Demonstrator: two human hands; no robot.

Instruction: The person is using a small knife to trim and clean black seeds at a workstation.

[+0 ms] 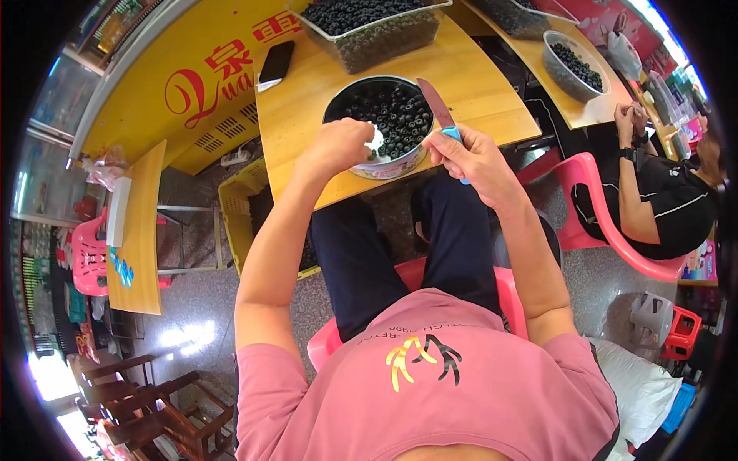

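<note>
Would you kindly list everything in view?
tables: three, tan, front, left, right
bowl: one, pale outside, front table
round pieces: many, black, inside bowl
knife: one, brown, blue, bowl's right
white item: one, white, bowl's left
phone: one, black, table's left
tubs: three, clear, along top
plastic chairs: three, pink, left, centre, right
crate: one, yellow, below table's left
cabinet: one, yellow, upper left
co-worker: one, black clothes, right
left hand: one, bare, bowl's left
right hand: one, bare, gripping knife
</note>
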